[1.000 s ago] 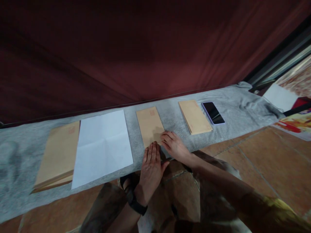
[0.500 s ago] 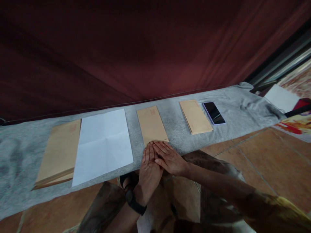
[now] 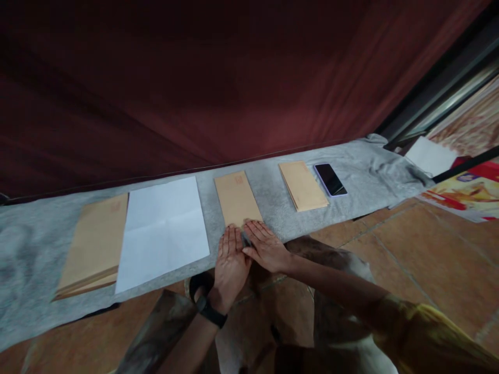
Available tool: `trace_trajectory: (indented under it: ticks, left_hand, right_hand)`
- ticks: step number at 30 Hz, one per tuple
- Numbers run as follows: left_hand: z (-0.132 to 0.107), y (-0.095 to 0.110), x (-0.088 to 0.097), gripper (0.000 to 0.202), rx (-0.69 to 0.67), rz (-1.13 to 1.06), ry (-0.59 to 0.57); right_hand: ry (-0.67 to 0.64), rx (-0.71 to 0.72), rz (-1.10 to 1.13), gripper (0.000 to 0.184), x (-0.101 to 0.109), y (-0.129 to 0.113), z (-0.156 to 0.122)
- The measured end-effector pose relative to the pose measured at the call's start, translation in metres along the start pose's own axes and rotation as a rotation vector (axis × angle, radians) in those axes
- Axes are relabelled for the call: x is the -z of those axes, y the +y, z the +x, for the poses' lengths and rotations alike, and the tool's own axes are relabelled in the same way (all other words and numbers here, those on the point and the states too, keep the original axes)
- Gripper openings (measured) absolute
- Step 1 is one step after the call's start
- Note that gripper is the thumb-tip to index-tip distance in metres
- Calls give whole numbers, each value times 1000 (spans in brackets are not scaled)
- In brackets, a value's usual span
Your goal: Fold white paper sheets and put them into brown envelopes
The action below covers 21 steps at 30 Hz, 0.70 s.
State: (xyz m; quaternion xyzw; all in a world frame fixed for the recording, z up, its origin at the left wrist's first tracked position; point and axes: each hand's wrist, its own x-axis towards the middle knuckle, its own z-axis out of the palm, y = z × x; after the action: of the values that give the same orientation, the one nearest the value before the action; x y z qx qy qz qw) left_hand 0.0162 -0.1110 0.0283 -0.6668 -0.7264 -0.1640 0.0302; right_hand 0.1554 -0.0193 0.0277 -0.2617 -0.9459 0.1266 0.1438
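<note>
A single brown envelope (image 3: 236, 200) lies lengthwise on the grey cloth (image 3: 31, 244). My left hand (image 3: 229, 261) lies flat, fingers together and stretched out, at the envelope's near end. My right hand (image 3: 264, 245) lies flat beside it, fingers extended onto the envelope's near edge. Both palms press down; neither holds anything. A black band is on my left wrist.
A white creased sheet (image 3: 163, 228) overlaps a stack of brown envelopes (image 3: 95, 244) at left. A second envelope stack (image 3: 302, 185) and a dark phone (image 3: 330, 179) lie at right. A dark red curtain hangs behind. Tiled floor and coloured papers (image 3: 463, 189) are at right.
My right hand slid back from the envelope's middle to its near edge. Both hands now lie side by side there. The view shifted slightly to the right.
</note>
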Motion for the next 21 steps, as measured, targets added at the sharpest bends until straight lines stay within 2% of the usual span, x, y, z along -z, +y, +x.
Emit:
trace_trajectory:
  ticks: [10,17,21]
  left_hand:
    - [-8,-14,6,70,-39,18,-7]
    - [-6,-12,15,72,-53,91,-22]
    - [-1,-8,18,73,-25,111,-13]
  right_hand:
    - [17,-77,-84,69,7,13,-13]
    - [46,-94,-88,65,13,18,-20]
    - [105,-125,-12,54,20,17,-21]
